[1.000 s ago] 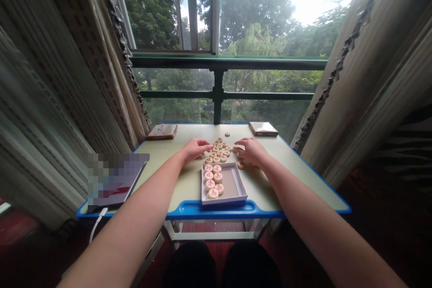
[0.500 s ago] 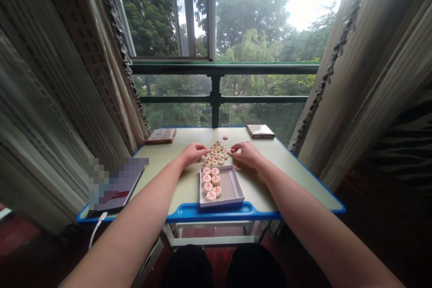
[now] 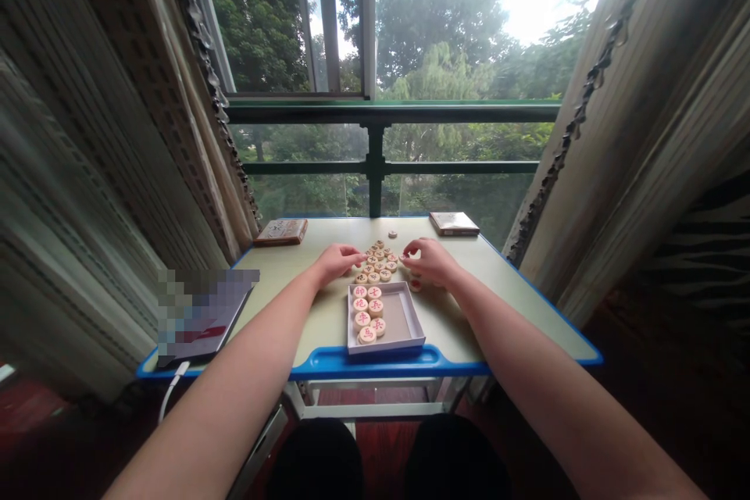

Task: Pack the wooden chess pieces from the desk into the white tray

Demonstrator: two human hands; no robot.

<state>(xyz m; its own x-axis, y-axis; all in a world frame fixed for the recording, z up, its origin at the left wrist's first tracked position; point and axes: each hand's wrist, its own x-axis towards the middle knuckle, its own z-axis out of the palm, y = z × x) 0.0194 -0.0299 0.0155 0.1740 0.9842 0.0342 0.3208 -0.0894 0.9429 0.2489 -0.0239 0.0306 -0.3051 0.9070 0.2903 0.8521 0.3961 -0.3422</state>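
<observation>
Several round wooden Chinese chess pieces (image 3: 373, 267) lie in a loose cluster mid-table. My left hand (image 3: 338, 262) rests along the cluster's left edge, fingers stretched towards the pieces and nothing visible in its grasp. On the opposite side, my right hand (image 3: 432, 259) has its thumb and fingertips closed around the edge of one Chinese chess piece (image 3: 404, 258). Nearer to me stands a shallow open box (image 3: 403, 316), its left half holding red-marked pieces in two columns. One red-marked piece (image 3: 415, 285) lies below my right hand, partly hidden.
A lone piece (image 3: 392, 234) lies beyond the cluster. Flat boxes stand at the back left (image 3: 282, 232) and back right (image 3: 454, 223). A laptop (image 3: 214, 320) with a white cable (image 3: 172, 389) occupies the left side. The table has a blue rim (image 3: 539, 366).
The view has shifted slightly. My right fingertips remain at the piece on the cluster's right side, and my left hand has barely moved. The boxed pieces are unchanged.
</observation>
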